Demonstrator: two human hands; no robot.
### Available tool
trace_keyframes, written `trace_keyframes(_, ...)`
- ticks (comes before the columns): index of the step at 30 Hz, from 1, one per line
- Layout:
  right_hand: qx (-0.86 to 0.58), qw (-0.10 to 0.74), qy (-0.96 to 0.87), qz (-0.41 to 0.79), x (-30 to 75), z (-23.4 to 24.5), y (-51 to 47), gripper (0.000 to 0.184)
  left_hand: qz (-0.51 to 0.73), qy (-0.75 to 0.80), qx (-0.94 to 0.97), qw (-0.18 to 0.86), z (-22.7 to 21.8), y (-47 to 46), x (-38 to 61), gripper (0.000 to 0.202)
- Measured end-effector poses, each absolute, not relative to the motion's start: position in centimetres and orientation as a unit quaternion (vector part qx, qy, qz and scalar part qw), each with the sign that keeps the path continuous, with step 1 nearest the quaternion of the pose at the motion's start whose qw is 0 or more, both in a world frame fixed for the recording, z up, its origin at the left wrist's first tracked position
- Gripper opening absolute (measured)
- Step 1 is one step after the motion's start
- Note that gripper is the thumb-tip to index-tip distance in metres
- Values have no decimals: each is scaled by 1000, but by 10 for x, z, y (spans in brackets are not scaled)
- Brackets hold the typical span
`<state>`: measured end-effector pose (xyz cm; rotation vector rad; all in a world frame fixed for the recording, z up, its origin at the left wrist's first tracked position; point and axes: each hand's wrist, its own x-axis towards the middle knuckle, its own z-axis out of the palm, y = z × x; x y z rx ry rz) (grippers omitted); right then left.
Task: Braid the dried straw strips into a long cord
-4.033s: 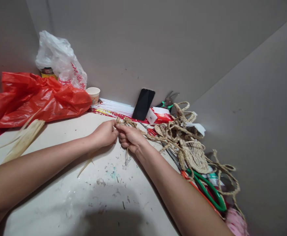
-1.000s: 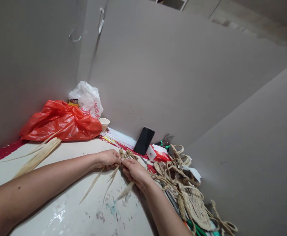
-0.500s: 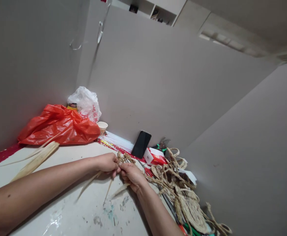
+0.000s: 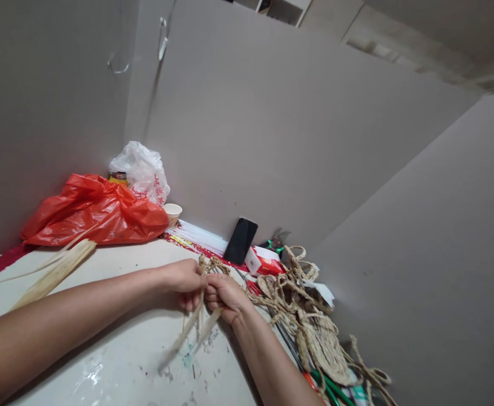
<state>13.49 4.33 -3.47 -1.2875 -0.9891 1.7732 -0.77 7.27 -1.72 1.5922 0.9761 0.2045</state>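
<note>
slanting lengthwise down-left, pale strips [image 4: 208,327] hang by the right hand [image 4: 226,296].

Nothing can be read outright. The crumpled white plastic bag [image 4: 139,165] bears red characters [image 4: 158,189], too small and folded to make out; the paper cup [image 4: 173,216] perhaps carries faint print.

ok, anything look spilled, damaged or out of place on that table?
Teal and gray smudges mark the white tabletop below the right hand; looks stained, though wet or dry is unclear. The braided cord at right lies in a messy tangle.
</note>
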Motion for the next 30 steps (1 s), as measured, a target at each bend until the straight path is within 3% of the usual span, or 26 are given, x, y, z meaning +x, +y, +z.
trace_keyframes(5,-474,332,-408,706,144,-32,47,18,239,466,707,475,-18,88,-15,16)
trace_keyframes(11,-474,290,-461,692,149,-31,49,20,182,394,678,593,-37,84,-8,22)
trace_keyframes(14,-492,266,-500,661,153,-28,48,21,206,379,692,579,-37,87,-11,22)
trace_keyframes(21,-562,240,-631,478,156,-29,46,16,174,409,726,526,-31,88,-14,18)
trace_keyframes(25,-588,238,-684,360,149,-26,41,15,155,443,699,539,-31,86,-10,25)
trace_keyframes(30,-615,223,-710,259,147,-22,36,17,164,459,649,584,-33,86,-7,19)
